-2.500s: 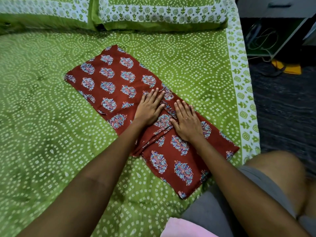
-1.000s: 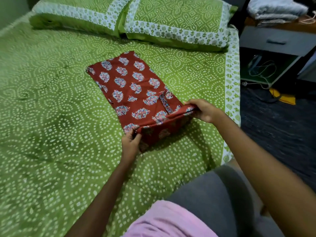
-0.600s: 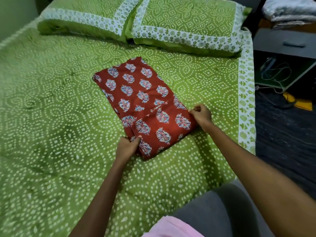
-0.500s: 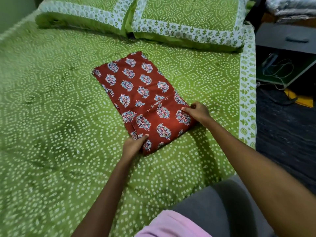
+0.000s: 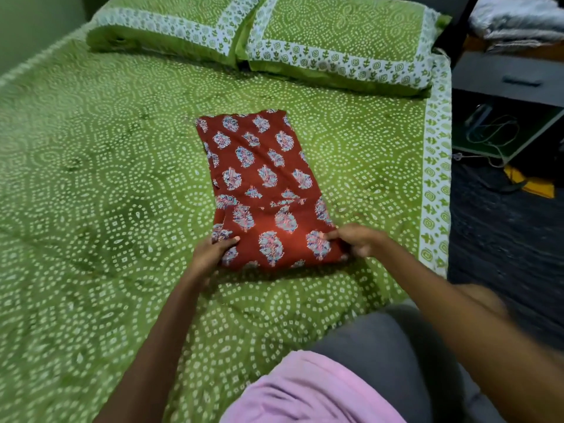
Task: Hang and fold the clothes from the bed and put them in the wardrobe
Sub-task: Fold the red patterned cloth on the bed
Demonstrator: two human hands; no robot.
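On bed [image 5: 91, 178], fingers [image 5: 227, 241] pinching garment [image 5: 262, 190]

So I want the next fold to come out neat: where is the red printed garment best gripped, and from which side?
Probably at the two near corners of the red printed garment, coming from the near edge of the bed. That end is already doubled into a thick folded edge, and the cloth lies flat and long away from the person. The left hand and right hand already pinch those corners.
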